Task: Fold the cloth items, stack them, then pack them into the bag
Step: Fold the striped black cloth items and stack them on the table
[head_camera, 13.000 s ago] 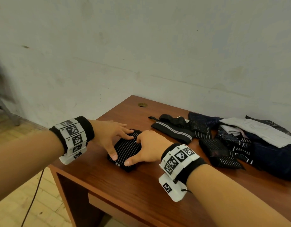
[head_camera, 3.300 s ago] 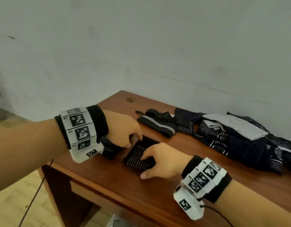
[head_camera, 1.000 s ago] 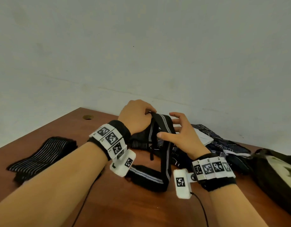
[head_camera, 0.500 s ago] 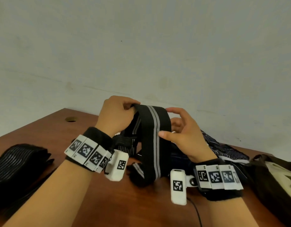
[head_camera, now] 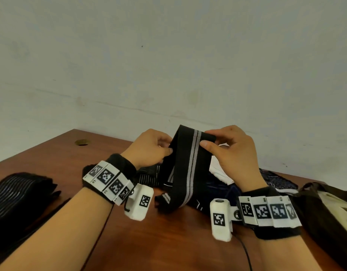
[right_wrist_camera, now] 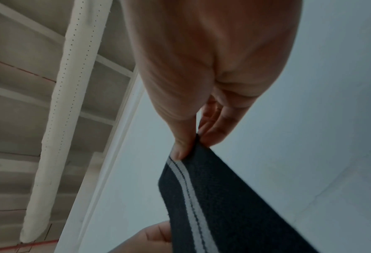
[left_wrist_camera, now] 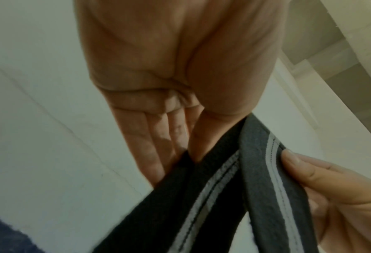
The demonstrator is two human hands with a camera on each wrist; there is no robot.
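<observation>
A black garment with a grey-striped band point(head_camera: 190, 165) hangs in the air above the table, its lower end touching the wood. My left hand point(head_camera: 151, 148) pinches its left top edge, and my right hand point(head_camera: 227, 147) pinches the right top corner between thumb and fingers. The left wrist view shows the band point(left_wrist_camera: 234, 196) pinched under my thumb. The right wrist view shows thumb and fingertips closed on the band's corner point(right_wrist_camera: 201, 179). A folded black striped cloth point(head_camera: 18, 194) lies at the left. A dark bag point(head_camera: 325, 208) lies open at the right edge.
A heap of unfolded dark and white cloth items point(head_camera: 223, 178) lies behind the held garment, near the wall. The brown wooden table point(head_camera: 168, 241) has a round cable hole point(head_camera: 82, 142) at its far left corner. A black cable point(head_camera: 247, 255) trails from my right wrist.
Both hands lifted the striped garment up off the pile. My right hand went from spread fingers to pinching the band's top right corner, and the band is now stretched between the two hands.
</observation>
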